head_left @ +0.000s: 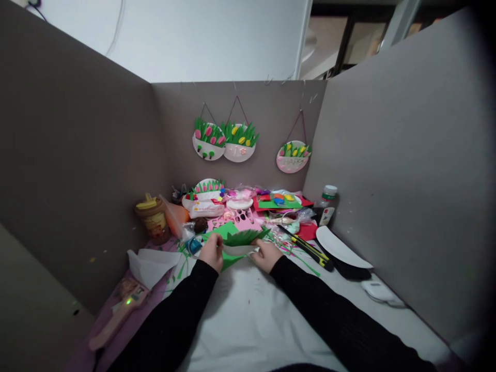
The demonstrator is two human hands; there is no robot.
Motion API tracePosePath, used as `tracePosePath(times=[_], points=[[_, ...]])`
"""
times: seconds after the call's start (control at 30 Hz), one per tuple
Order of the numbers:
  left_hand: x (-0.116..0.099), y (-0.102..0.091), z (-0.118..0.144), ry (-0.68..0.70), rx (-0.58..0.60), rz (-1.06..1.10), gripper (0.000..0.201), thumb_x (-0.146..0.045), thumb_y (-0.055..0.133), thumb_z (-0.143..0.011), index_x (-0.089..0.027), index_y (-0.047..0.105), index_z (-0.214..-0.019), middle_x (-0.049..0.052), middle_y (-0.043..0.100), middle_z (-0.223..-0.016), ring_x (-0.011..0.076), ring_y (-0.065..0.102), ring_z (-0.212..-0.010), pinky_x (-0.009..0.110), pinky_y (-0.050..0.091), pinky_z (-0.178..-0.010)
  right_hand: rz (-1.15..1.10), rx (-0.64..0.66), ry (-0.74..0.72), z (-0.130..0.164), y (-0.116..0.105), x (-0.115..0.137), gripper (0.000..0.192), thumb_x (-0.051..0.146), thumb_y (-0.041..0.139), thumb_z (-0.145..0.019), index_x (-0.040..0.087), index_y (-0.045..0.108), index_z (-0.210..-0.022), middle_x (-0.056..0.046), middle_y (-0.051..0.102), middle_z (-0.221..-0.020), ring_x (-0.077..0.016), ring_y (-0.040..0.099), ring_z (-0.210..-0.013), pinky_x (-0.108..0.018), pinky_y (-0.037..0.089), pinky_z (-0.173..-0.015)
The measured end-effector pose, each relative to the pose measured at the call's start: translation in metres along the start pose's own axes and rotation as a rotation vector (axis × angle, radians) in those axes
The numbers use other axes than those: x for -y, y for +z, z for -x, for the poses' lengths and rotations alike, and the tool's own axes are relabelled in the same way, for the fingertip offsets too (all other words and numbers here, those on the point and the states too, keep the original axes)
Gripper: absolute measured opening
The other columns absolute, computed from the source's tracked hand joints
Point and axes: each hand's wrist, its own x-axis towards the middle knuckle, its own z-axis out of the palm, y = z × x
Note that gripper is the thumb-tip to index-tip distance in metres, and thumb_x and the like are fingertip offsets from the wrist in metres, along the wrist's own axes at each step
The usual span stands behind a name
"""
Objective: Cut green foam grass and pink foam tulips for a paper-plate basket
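In the middle of the head view, a green paper strip with a jagged, grass-like top edge [244,237] stands behind a curved white piece [237,251], which looks like part of a paper plate. My left hand [212,251] pinches the left end, thumb and fingers closed together. At the right end my right hand [267,255] is closed on the same strip and white piece. Whether the two parts are joined cannot be made out. Flat green paper [229,262] lies below and behind the hands, and pink paper with cut-out holes [248,221] lies beyond.
Grey panels surround the table; three paper-plate flower baskets [239,150] hang at the back. On the right lie a black-and-yellow cutter [312,250], a white plate piece [341,247] and a bottle [328,199]. A pink glue gun [120,315] and brown cup [153,219] are left.
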Motion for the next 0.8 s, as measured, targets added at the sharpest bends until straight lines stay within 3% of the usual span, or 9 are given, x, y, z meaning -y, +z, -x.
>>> tracePosePath(times=[0.2, 0.3, 0.4, 0.5, 0.57, 0.63, 0.73, 0.8], points=[[-0.009, -0.003, 0.001, -0.067, 0.014, 0.147, 0.013, -0.011, 0.045, -0.061, -0.021, 0.044, -0.069, 0.0, 0.047, -0.066, 0.016, 0.047, -0.064, 0.027, 0.037, -0.063, 0.002, 0.077, -0.034, 0.0, 0.007, -0.002, 0.013, 0.025, 0.055, -0.065, 0.019, 0.063, -0.073, 0.001, 0.053, -0.051, -0.0121, 0.046, -0.051, -0.021, 0.027, -0.049], [-0.008, -0.002, 0.001, -0.085, -0.012, 0.195, 0.014, -0.01, 0.047, -0.059, -0.021, 0.045, -0.068, 0.0, 0.048, -0.065, 0.0157, 0.047, -0.064, 0.028, 0.038, -0.064, -0.042, 0.044, -0.039, 0.0, 0.007, -0.002, 0.01, 0.027, 0.056, -0.065, 0.02, 0.063, -0.067, 0.001, 0.051, -0.049, -0.0116, 0.044, -0.049, -0.022, 0.026, -0.048], [0.002, 0.0, -0.003, -0.151, -0.075, 0.26, 0.018, -0.008, 0.049, -0.057, -0.02, 0.043, -0.07, -0.002, 0.046, -0.063, 0.0135, 0.047, -0.061, 0.028, 0.041, -0.062, -0.21, -0.061, -0.072, 0.003, 0.002, 0.002, 0.016, 0.025, 0.053, -0.069, 0.02, 0.062, -0.081, 0.004, 0.048, -0.048, -0.0108, 0.042, -0.046, -0.022, 0.029, -0.048], [0.019, 0.0, -0.011, -0.407, -0.191, 0.536, 0.026, -0.009, 0.053, -0.056, -0.02, 0.039, -0.074, -0.006, 0.043, -0.061, 0.0098, 0.047, -0.053, 0.026, 0.045, -0.054, -0.406, -0.238, -0.104, 0.004, -0.006, 0.003, 0.036, 0.025, 0.051, -0.071, 0.021, 0.051, -0.107, 0.004, 0.052, -0.056, -0.0112, 0.046, -0.049, -0.023, 0.036, -0.051], [0.028, -0.002, -0.017, -0.627, -0.279, 0.763, 0.029, -0.008, 0.054, -0.055, -0.02, 0.036, -0.074, -0.007, 0.042, -0.061, 0.0072, 0.048, -0.049, 0.025, 0.047, -0.052, -0.434, -0.323, -0.08, 0.002, -0.008, 0.001, 0.039, 0.025, 0.051, -0.071, 0.02, 0.048, -0.109, 0.002, 0.056, -0.064, -0.0122, 0.05, -0.054, -0.024, 0.038, -0.052], [0.033, -0.004, -0.021, -0.744, -0.324, 0.901, 0.03, -0.007, 0.056, -0.054, -0.019, 0.036, -0.072, -0.008, 0.042, -0.061, 0.0057, 0.049, -0.049, 0.024, 0.048, -0.053, -0.433, -0.335, -0.046, -0.002, -0.007, -0.002, 0.034, 0.025, 0.052, -0.07, 0.019, 0.051, -0.103, 0.0, 0.057, -0.07, -0.0134, 0.052, -0.06, -0.025, 0.04, -0.053], [0.031, -0.002, -0.02, -0.769, -0.237, 0.949, 0.033, -0.007, 0.06, -0.052, -0.018, 0.039, -0.075, -0.006, 0.046, -0.061, 0.006, 0.051, -0.05, 0.022, 0.048, -0.051, -0.525, -0.293, 0.024, -0.008, -0.001, -0.006, 0.03, 0.026, 0.054, -0.067, 0.017, 0.053, -0.095, -0.001, 0.058, -0.071, -0.0138, 0.055, -0.063, -0.026, 0.044, -0.055], [0.027, 0.003, -0.015, -0.711, -0.149, 0.914, 0.036, -0.008, 0.062, -0.05, -0.018, 0.04, -0.078, -0.006, 0.047, -0.062, 0.0061, 0.05, -0.048, 0.022, 0.048, -0.047, -0.669, -0.254, 0.109, -0.01, 0.004, -0.006, 0.031, 0.03, 0.056, -0.066, 0.017, 0.052, -0.094, 0.0, 0.057, -0.068, -0.0124, 0.055, -0.056, -0.025, 0.044, -0.05]])
